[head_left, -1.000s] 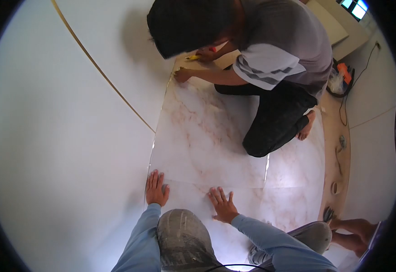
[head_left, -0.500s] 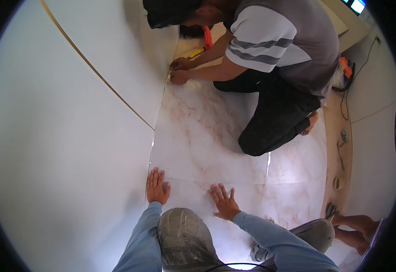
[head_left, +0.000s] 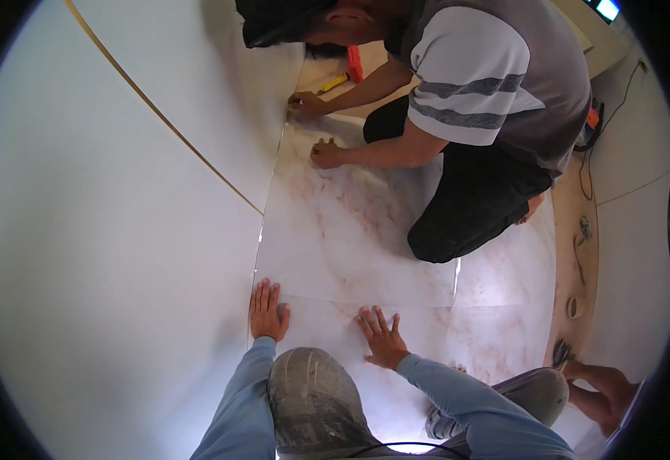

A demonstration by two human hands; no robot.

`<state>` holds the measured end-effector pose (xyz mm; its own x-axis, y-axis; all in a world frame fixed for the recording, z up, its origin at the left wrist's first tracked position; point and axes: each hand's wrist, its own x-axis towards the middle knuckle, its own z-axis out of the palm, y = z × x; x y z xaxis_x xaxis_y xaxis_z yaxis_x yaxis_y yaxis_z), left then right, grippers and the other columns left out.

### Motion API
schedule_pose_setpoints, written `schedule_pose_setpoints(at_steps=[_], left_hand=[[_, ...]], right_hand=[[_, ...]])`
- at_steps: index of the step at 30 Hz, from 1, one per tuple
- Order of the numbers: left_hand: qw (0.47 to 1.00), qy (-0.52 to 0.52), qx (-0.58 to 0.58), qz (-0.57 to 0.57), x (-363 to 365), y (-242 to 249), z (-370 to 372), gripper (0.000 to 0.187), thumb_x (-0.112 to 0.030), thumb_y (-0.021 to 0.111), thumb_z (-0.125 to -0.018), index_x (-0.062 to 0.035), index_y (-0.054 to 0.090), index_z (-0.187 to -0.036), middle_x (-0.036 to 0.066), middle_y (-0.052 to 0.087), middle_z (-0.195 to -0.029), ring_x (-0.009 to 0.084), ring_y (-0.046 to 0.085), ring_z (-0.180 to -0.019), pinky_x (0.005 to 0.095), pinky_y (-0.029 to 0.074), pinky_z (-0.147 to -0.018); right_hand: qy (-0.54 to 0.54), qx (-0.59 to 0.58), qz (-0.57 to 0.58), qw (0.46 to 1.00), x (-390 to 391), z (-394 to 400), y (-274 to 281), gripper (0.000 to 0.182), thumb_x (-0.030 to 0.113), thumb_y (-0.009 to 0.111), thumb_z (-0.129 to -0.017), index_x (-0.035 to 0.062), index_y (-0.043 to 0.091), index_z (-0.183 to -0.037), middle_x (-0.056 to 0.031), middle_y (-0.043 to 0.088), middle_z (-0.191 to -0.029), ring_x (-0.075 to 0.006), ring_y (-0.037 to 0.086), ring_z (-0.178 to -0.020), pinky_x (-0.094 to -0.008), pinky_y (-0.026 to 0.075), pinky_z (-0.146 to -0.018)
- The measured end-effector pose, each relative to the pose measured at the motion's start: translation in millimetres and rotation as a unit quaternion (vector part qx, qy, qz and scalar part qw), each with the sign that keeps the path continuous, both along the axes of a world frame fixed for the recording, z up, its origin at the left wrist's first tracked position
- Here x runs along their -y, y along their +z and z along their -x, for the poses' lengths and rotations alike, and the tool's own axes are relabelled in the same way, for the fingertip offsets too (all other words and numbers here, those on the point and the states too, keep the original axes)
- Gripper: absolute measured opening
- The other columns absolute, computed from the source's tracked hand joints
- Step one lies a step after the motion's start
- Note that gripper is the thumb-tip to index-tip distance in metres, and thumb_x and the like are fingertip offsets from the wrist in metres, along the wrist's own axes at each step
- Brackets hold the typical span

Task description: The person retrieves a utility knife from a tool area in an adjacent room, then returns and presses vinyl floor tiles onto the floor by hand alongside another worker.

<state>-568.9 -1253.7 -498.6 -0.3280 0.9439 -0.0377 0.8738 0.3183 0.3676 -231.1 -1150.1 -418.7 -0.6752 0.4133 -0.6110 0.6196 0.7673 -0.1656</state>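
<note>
Left hand of mine lies flat, gripping nothing, at the left edge of the marbled floor sheeting, beside the white wall. My right hand, spread wide, rests more inward, near the seam. If my hands slip, or the co-worker pulls the far left edge, the sheeting could, I think, shift.

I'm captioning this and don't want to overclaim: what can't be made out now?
All in the head view:
Marbled flooring under the left hand and right hand: hidden by the hands themselves.
Whether the co-worker's upper hand pinches anything: too small.
Co-worker's head: partly cut off by the top edge.
</note>
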Motion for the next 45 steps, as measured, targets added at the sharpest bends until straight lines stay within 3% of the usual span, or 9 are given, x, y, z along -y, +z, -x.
schedule_pose_setpoints(at_steps=[17,20,38,45], left_hand=[[1.000,0.002,0.004,-0.003,-3,7,-1,0.065,-0.034,0.057,-0.102,-0.0076,0.046,-0.160,0.016,0.028,-0.175,0.0378,0.024,-0.161,0.0523,0.018,-0.133],[1.000,-0.001,0.003,-0.011,0,4,-2,0.064,-0.034,0.056,-0.102,-0.0078,0.046,-0.160,0.016,0.028,-0.175,0.0376,0.024,-0.161,0.0523,0.018,-0.133],[1.000,0.001,0.000,-0.018,0,0,-3,0.066,-0.032,0.058,-0.101,-0.0086,0.045,-0.161,0.016,0.029,-0.174,0.0389,0.026,-0.160,0.0532,0.019,-0.133],[1.000,0.003,0.001,-0.008,0,0,0,0.067,-0.033,0.058,-0.101,-0.0093,0.044,-0.162,0.015,0.029,-0.174,0.0375,0.025,-0.161,0.0520,0.018,-0.133]], right_hand=[[-0.016,-0.001,0.025,1.000,-4,1,3,0.133,0.053,0.091,-0.075,0.0099,0.012,-0.173,-0.0161,-0.002,-0.181,-0.0441,0.001,-0.165,-0.0821,0.021,-0.119],[0.004,0.016,0.008,1.000,0,0,-1,0.131,0.059,0.086,-0.079,0.0108,0.009,-0.173,-0.0163,-0.002,-0.181,-0.0443,0.002,-0.165,-0.0829,0.024,-0.117],[0.013,0.003,-0.021,1.000,4,-4,-8,0.131,0.061,0.087,-0.077,0.0114,0.013,-0.173,-0.0163,-0.001,-0.181,-0.0439,0.002,-0.165,-0.0828,0.026,-0.116],[-0.003,-0.003,0.007,1.000,1,0,-3,0.132,0.056,0.090,-0.076,0.0081,0.013,-0.172,-0.0177,-0.003,-0.180,-0.0450,-0.001,-0.165,-0.0817,0.023,-0.119]])
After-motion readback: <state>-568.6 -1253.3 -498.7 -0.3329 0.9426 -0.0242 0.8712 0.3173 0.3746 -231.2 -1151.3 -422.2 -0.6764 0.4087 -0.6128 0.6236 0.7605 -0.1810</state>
